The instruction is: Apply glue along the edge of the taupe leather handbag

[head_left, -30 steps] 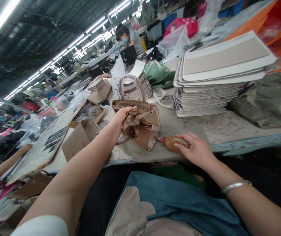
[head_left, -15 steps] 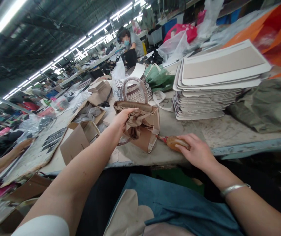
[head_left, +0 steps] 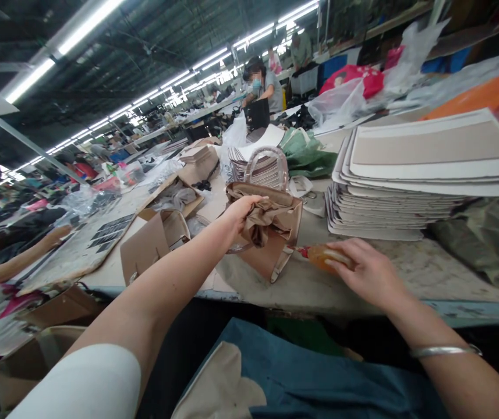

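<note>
My left hand (head_left: 246, 214) is closed on the crumpled brown lining of a tan handbag (head_left: 260, 262). The bag lies on the worktable, and its clear-wrapped handle (head_left: 271, 152) arches up behind. In my right hand (head_left: 369, 269) is an amber squeeze bottle (head_left: 319, 258), apparently of glue, with a red nozzle pointing left. The nozzle tip meets or nearly meets the bag's open edge; whether it touches I cannot tell. My left fingertips are partly hidden in the folds of the lining.
A tall stack of white-edged panels (head_left: 406, 192) stands at the right. Another tan bag (head_left: 144, 247) sits left of my forearm. Behind are a green bag (head_left: 308, 152) and stacked curved pieces (head_left: 240, 164). A co-worker's arm (head_left: 31, 256) reaches in from the left.
The camera view has shifted, so the scene sits lower and further right. My left hand still grips the lining, and the bottle remains at the bag's edge.
</note>
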The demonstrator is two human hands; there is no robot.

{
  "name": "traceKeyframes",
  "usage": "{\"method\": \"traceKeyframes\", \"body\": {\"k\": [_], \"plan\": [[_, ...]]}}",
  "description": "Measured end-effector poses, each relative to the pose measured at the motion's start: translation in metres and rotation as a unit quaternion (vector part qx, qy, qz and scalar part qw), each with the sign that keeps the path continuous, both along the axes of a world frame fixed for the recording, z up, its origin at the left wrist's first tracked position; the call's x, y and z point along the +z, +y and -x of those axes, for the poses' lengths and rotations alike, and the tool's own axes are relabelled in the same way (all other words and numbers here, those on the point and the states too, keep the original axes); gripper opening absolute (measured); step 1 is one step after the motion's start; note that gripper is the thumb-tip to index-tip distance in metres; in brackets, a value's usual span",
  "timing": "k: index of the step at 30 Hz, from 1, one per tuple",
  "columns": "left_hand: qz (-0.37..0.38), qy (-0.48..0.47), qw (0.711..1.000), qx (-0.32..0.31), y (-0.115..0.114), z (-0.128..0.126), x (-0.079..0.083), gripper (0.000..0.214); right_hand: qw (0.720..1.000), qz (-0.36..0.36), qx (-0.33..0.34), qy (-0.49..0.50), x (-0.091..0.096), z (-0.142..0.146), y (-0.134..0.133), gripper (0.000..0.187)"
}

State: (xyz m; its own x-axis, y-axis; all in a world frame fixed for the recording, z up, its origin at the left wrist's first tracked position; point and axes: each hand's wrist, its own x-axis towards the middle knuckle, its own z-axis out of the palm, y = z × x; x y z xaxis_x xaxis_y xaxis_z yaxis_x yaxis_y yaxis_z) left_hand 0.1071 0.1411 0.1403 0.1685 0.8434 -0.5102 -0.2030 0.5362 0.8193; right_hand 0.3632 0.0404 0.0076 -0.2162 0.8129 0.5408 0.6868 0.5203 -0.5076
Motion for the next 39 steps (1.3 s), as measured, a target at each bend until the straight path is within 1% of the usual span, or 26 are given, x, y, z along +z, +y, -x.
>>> {"method": "traceKeyframes", "body": {"k": [5, 8, 10, 13, 15, 18, 23, 25, 28, 31, 35, 39], "plan": [[-0.005, 0.016, 1.000, 0.006, 0.004, -0.004, 0.000, 0.024, 1.000, 0.017, -0.007, 0.012, -0.020, -0.001, -0.003, 0.027], [-0.012, 0.039, 0.999, 0.010, 0.007, -0.007, -0.001, 0.027, 1.000, 0.007, -0.006, 0.012, -0.024, -0.003, -0.005, 0.025], [-0.009, 0.049, 0.999, 0.008, 0.008, -0.009, -0.001, 0.027, 1.000, -0.018, -0.006, -0.003, -0.023, -0.003, -0.006, 0.023], [-0.002, 0.042, 0.999, -0.015, 0.010, -0.010, -0.001, 0.027, 0.996, -0.077, 0.005, -0.050, -0.017, -0.002, -0.007, 0.023], [-0.005, 0.042, 0.999, -0.022, 0.011, -0.011, -0.001, 0.026, 0.990, -0.114, 0.015, -0.084, -0.014, -0.002, -0.008, 0.027], [-0.007, 0.056, 0.998, -0.014, 0.013, -0.012, -0.001, 0.024, 0.981, -0.154, 0.011, -0.114, -0.011, -0.003, -0.011, 0.034], [0.006, 0.049, 0.999, -0.006, 0.015, -0.013, -0.001, 0.025, 0.971, -0.217, -0.022, -0.099, -0.006, -0.010, -0.011, 0.040], [0.018, 0.061, 0.998, -0.007, 0.013, -0.014, 0.000, 0.025, 0.967, -0.236, -0.038, -0.086, -0.002, -0.013, -0.009, 0.041], [0.033, 0.087, 0.996, -0.011, 0.010, -0.016, 0.005, 0.025, 0.966, -0.246, -0.054, -0.060, 0.005, -0.016, -0.007, 0.042], [0.040, 0.085, 0.996, -0.010, 0.008, -0.018, 0.007, 0.024, 0.966, -0.244, -0.070, -0.037, 0.011, -0.018, -0.005, 0.044], [0.041, 0.074, 0.996, 0.008, 0.010, -0.019, 0.006, 0.022, 0.964, -0.252, -0.083, -0.014, 0.015, -0.019, -0.001, 0.048], [0.041, 0.074, 0.996, 0.008, 0.010, -0.019, 0.005, 0.023, 0.963, -0.253, -0.089, -0.005, 0.017, -0.018, 0.004, 0.049]]}}
